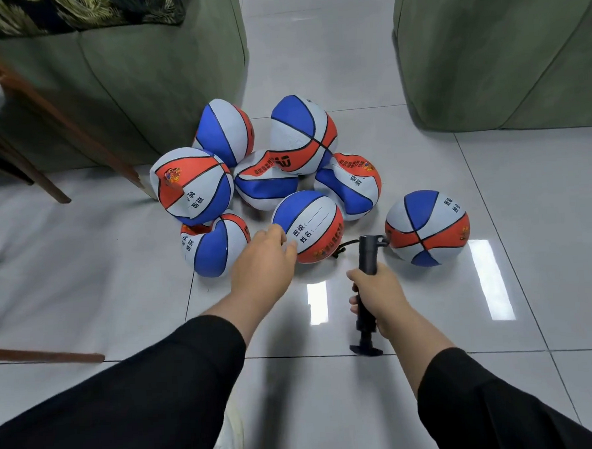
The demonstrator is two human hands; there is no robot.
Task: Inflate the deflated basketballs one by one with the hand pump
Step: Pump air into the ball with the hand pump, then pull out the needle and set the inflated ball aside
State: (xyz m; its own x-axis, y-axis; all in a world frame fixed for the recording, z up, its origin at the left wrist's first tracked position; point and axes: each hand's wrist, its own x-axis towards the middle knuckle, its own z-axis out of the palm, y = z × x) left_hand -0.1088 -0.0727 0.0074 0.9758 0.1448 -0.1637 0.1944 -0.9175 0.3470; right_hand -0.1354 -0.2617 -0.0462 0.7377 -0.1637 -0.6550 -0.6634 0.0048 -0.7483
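Right hand [377, 290] low and close, fingers wrapped round the black hand pump [367, 289], upright over the floor [501, 368]. Left hand [265, 260] reaches out, fingers loosely together, touching the nearest basketball [310, 227] of the heap mid-floor.

One wide-angle camera rides on the person's head, looking forward and steeply down at the tiled floor [314, 69]. Both sleeved forearms reach in from the near edge; the basketballs [285, 176] lie at mid-distance, green sofas [125, 78] far left and right.
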